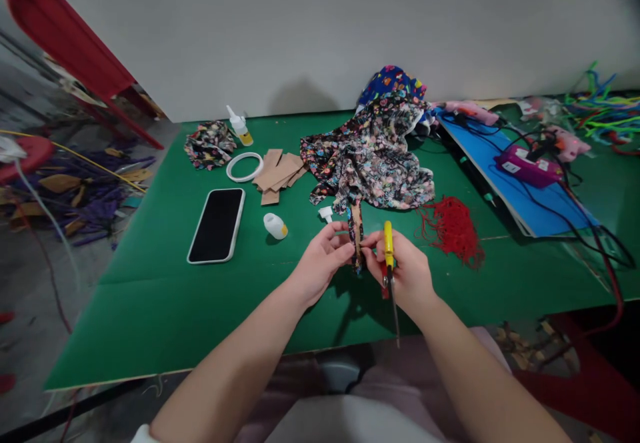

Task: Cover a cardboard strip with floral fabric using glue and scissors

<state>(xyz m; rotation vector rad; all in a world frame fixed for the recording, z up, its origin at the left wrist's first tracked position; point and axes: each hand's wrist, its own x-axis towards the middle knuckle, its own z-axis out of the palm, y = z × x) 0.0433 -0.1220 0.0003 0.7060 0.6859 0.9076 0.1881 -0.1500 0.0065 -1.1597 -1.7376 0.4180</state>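
Note:
My left hand (327, 256) is closed, its thumb and fingers pinching a narrow brown cardboard strip (357, 219) edged with dark floral fabric. The strip stands roughly lengthwise away from me. My right hand (407, 273) is closed around a yellow-handled tool (389, 239) with a long, thin dark end pointing back towards me; a red part shows beside it, and its exact kind is unclear. The right thumb and forefinger also touch the strip's right side. Just beyond lies crumpled floral fabric (373, 149), meeting the strip's far end. A small white nozzle cap (326, 214) lies near my left fingers.
Left on the green table (150, 309) are a phone (217, 226), small white bottle (275, 226), tape ring (245, 167), cardboard pieces (280, 173), glue bottle (241, 126) and fabric bundle (210, 144). Red threads (455, 229), a blue folder (520, 183) and a purple cabled box (529, 166) lie right.

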